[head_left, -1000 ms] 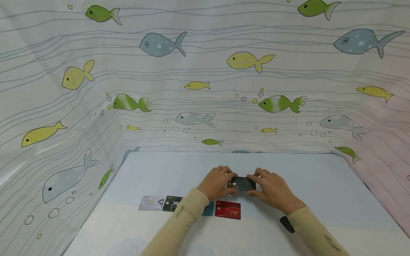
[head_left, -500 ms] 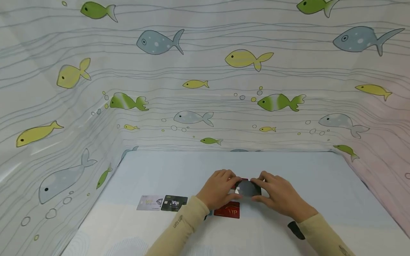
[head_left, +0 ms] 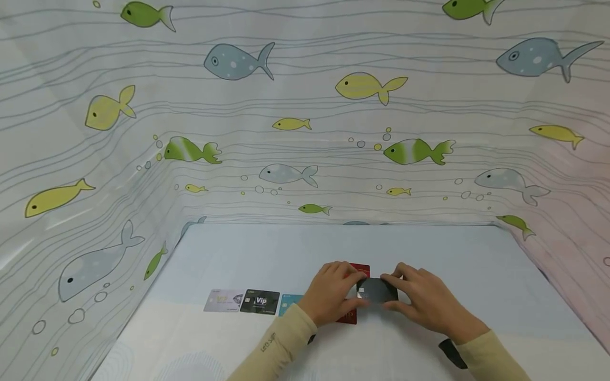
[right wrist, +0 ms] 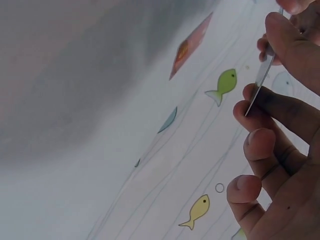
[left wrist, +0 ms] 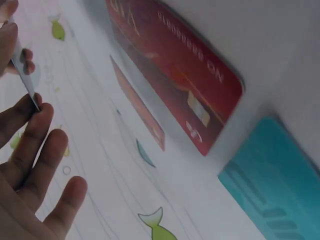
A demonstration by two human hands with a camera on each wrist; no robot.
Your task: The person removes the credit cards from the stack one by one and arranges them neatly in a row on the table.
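A dark grey bank-style card [head_left: 377, 290] with a small chip is held up off the table between both hands. My left hand [head_left: 333, 292] pinches its left end, and my right hand [head_left: 421, 297] pinches the right end between thumb and fingers. The wrist views show this card nearly edge-on, a thin strip [left wrist: 22, 70] above the table. Just behind it lies a red card [head_left: 362, 269], partly covered by the left hand. Beneath the left wrist, a second red card [head_left: 351, 316] is mostly hidden in the head view, but the left wrist view shows its chip and lettering.
Leftward in a row lie a teal card [head_left: 289, 302], partly under the left sleeve, a black VIP card [head_left: 259, 301] and a silver VIP card [head_left: 222, 300]. The pale table [head_left: 229, 254] meets a fish-patterned sheet [head_left: 286, 153] at the back and sides.
Both hands have moved right and nearer to me with the dark card. More of the red card behind it is uncovered, while the left arm covers more of the front red card.
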